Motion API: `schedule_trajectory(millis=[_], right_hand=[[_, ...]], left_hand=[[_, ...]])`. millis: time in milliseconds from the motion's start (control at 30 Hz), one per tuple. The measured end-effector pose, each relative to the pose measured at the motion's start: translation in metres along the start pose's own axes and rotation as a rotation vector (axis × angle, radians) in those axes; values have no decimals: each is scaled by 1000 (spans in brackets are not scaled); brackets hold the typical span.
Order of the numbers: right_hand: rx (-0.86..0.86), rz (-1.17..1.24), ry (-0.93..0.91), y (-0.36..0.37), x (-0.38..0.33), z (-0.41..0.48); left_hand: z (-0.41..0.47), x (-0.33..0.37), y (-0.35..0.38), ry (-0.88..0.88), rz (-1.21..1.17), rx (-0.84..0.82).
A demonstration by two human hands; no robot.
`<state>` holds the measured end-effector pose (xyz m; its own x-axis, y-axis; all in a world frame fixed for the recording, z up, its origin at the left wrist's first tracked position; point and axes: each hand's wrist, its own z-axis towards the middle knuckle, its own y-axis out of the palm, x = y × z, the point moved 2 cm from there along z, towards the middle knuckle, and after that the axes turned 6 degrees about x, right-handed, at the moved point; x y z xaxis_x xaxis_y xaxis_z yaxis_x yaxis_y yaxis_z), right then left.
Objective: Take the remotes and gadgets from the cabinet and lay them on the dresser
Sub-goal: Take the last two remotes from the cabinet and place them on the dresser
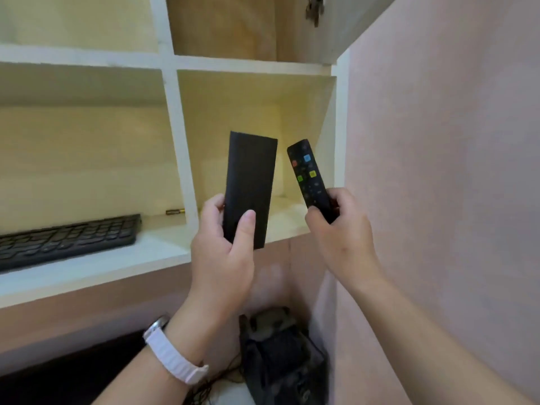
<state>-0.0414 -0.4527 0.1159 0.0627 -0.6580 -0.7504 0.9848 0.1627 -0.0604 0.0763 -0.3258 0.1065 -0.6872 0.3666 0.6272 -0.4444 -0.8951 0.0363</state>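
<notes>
My left hand grips a flat black rectangular gadget by its lower end and holds it upright in front of the cabinet's lower right compartment. My right hand holds a slim black remote with red, blue, green and yellow buttons, tilted left, just right of the gadget. Both items are out of the compartment and apart from each other. A black keyboard lies on the shelf of the lower left compartment, with a small battery behind it.
The white cabinet has pale yellow insides and a divider between compartments. A pink wall stands close on the right. Below, a dark bag-like object and thin cables sit on a surface. Keys hang at the top.
</notes>
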Motion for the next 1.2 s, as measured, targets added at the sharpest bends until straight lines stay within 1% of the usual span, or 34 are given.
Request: schedule_trajectory(millis=[100,200,333,400,533,700,800,900,1000,1200], right_hand=[[41,-15,112,-3,12,-24],[119,-14,192,-6,22,-46],[219,-41,305,-10,35,-83],[269,-80,354,-13,40,-104],[395,-162,452,-27,46,-153],[547,-246,623,-49,42,-219],[645,-306,690,-64,32,-254],[707,-363,715,-84,14,-286],[795,-388,724,-108,-9,-318],[975,-425,696,-159,-68,-387]], left_hand=[[-18,-14,0,-81,-67,-73],[-35,-29,-3,-128,-99,-176],[-58,-54,-9,-220,-173,-267],[-70,-68,-11,-291,-214,-318],[-106,-91,-9,-488,-326,-438],[-158,-95,-12,-638,-396,-638],[-183,-88,-11,-650,-427,-753],[-213,-74,-4,-685,-485,-848],[-244,-48,2,-683,-497,-952],[-297,28,-13,-571,-570,-1180]])
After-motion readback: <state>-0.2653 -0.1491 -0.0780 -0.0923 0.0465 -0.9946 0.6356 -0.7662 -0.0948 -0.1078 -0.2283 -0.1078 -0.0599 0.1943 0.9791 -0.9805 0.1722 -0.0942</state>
